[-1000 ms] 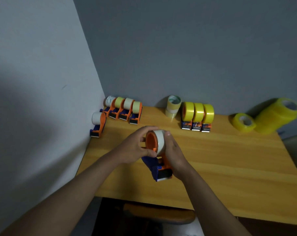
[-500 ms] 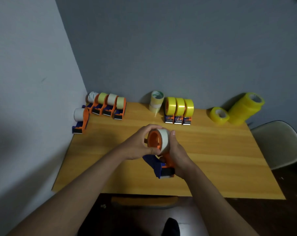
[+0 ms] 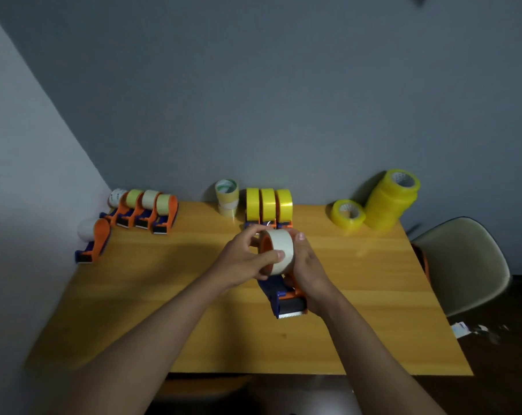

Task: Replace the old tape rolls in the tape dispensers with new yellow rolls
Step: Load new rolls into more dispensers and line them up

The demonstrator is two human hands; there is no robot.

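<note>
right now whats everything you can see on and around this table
table: one, orange-yellow wood, in the corner of grey walls
dispenser in hand: one, orange and blue, above table middle
pale roll: one, whitish, on that dispenser
dispensers with pale rolls: five, orange and blue, back left
dispensers with yellow rolls: three, back middle
loose pale rolls: stacked, count unclear, back middle
loose yellow roll: one, back right
yellow roll stack: leaning, back right
chair: one, beige, right of table
left hand: grip on pale roll
right hand: grip on dispenser
</note>
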